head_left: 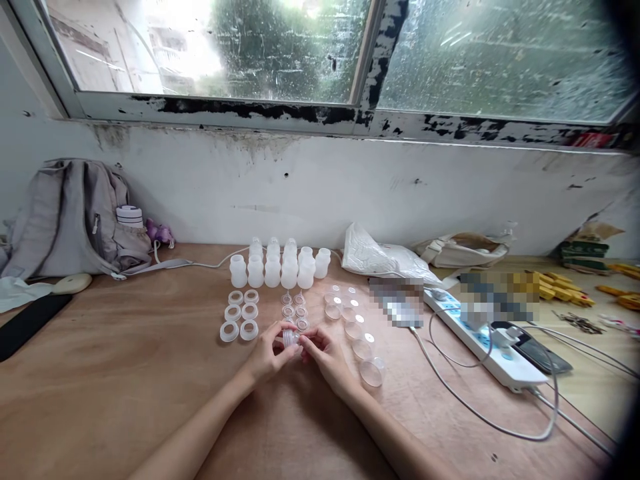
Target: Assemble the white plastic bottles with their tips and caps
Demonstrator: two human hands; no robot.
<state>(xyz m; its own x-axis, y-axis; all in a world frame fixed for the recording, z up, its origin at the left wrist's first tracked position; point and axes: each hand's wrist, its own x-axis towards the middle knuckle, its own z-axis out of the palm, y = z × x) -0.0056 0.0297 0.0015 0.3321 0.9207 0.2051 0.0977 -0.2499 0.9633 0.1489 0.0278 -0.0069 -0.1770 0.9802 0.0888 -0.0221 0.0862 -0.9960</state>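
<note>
Okay, my left grip (271, 350) and right grip (323, 348) pinch a clear part (289, 338) well before the counter's (140, 373) back edge; uneven pressure might eject it.

Passage, left: wide stretch of surface (135, 360) between rings (229, 331) and black slab (31, 327).
Passage, centre: narrow lane between rings and teats (287, 311).
Obstacle, rear: upright bottles (289, 270), clustered near wall (230, 180).
Obstacle, right: caps (363, 349), slanting row beside right hand (323, 348).
Obstacle, far right: power strip (517, 373), cable (463, 408) looping forward.
</note>
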